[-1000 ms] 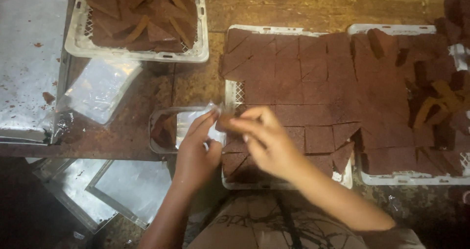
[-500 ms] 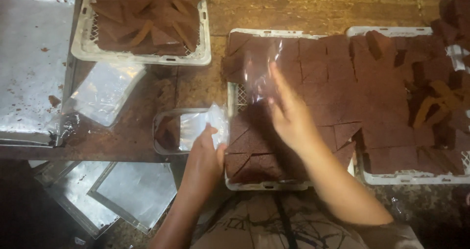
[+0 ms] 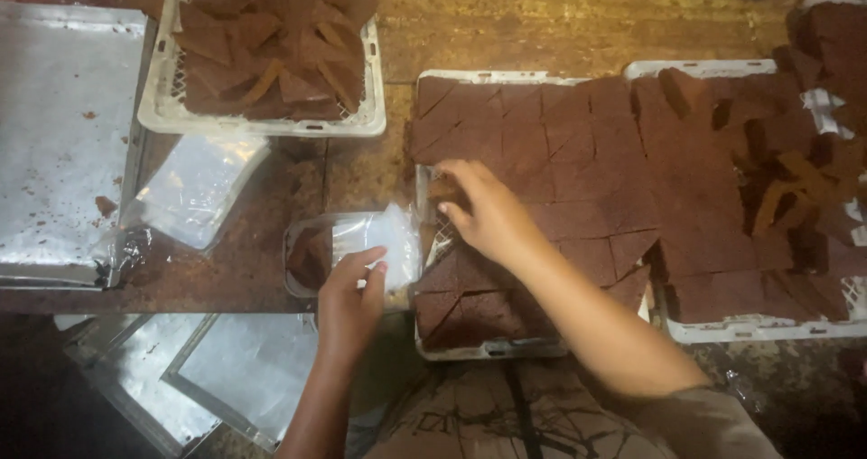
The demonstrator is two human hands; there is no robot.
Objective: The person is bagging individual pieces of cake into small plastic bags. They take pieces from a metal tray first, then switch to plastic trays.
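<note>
Your left hand [image 3: 350, 295] is pinching a small clear plastic bag [image 3: 379, 242] at its lower edge, thumb on one side and fingers on the other; the bag sits on top of a little clear tray [image 3: 302, 259] near the front edge of the wooden table [image 3: 506, 26]; the bag looks thin, light and floppy, so I think it slips and folds easily, and a hold near the mouth keeps it open best.

Your right hand [image 3: 488, 211] lies on the brown cake pieces [image 3: 560, 152] at the left side of the near white crate [image 3: 488, 349]; the fingers are bent down onto a piece by the crate wall; I cannot tell if they have closed on it or only touch it.

The cake is cut into squares and 3-cornered bits that lie tight together; it looks soft and crumbly, so I judge that a hard squeeze breaks it; take 1 piece by its 2 flat sides, low down, and lift it straight up; the thin points of the 3-cornered bits look weakest, so keep off them.

A second white crate [image 3: 722, 333] of cake stands just beside the first on the right; a third crate [image 3: 262, 123] of loose pieces stands farther back on the left; a pile of clear bags [image 3: 194, 193] lies beside a flat metal tray [image 3: 63, 134].
</note>
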